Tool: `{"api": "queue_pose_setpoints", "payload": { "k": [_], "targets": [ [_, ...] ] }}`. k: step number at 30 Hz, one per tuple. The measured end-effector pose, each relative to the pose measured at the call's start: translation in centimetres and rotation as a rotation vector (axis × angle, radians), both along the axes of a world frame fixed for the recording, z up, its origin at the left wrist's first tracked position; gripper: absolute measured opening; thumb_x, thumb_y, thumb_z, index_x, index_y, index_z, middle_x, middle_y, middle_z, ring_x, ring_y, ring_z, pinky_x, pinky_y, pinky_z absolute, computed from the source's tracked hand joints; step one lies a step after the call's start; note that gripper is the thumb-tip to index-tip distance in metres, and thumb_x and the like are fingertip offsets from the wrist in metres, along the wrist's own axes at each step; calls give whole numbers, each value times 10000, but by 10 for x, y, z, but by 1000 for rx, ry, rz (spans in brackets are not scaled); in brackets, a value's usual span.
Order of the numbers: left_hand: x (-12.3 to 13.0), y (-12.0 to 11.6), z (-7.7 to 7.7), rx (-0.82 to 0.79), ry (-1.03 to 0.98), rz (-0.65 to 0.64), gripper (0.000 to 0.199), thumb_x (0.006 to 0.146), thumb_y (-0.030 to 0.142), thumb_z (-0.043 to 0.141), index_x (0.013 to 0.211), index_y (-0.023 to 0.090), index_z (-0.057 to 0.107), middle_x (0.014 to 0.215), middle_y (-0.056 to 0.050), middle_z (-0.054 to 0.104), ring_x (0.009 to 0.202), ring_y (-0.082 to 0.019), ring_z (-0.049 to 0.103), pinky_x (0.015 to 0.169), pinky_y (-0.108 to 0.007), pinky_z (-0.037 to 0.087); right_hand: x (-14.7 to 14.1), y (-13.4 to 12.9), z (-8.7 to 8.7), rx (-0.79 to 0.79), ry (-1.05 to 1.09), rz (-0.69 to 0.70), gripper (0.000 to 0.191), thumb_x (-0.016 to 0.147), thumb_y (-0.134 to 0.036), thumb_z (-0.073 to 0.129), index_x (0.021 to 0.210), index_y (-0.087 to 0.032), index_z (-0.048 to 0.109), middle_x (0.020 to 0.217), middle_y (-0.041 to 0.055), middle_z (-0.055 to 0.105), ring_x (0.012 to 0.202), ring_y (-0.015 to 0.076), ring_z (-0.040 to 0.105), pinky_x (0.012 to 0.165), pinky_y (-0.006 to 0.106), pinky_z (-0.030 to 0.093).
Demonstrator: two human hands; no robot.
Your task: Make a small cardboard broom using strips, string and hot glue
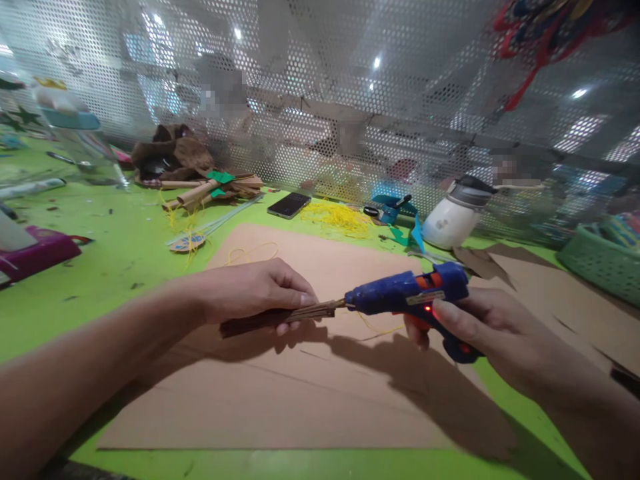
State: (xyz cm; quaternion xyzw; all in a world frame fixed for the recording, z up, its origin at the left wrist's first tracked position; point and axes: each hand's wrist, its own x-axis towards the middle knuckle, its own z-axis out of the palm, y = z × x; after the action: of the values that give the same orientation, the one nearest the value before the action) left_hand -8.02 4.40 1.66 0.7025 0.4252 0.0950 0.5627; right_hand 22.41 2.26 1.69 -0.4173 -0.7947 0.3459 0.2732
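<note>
My left hand (265, 290) is closed round a bundle of thin brown strips (260, 322), fingers beneath and thumb on top. In my right hand (493, 330) is a blue hot glue gun (390, 293) with an orange trigger and a lit red light. Its nozzle meets the right end of the bundle; whether it touches or sits just above, I cannot tell. Both are held over a large sheet of brown cardboard (300, 413). A loop of yellow string (255, 252) shows behind my left hand, with more string under the glue gun.
Behind the sheet are a phone (289, 205), a heap of yellow strands (337, 219), a blue tape dispenser (393, 210) and a white bottle (453, 217). Rolled brown paper (200, 191) lies back left. A purple object (40, 252) stands left, a green basket (600, 260) right. A perforated screen (320, 87) rises behind.
</note>
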Motion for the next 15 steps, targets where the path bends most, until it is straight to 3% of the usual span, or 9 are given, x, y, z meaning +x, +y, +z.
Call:
{"api": "queue_pose_setpoints", "payload": {
  "k": [15],
  "targets": [
    [1,0,1,-6,-22,19,307,886,401,548,765,178,721,593,16,613,544,-103,530,542,-190,411,-3,-3,3,-4,1,22,414,894,-516,515,668,-198,651,589,-2,578,469,106,416,406,217,296]
  ]
}}
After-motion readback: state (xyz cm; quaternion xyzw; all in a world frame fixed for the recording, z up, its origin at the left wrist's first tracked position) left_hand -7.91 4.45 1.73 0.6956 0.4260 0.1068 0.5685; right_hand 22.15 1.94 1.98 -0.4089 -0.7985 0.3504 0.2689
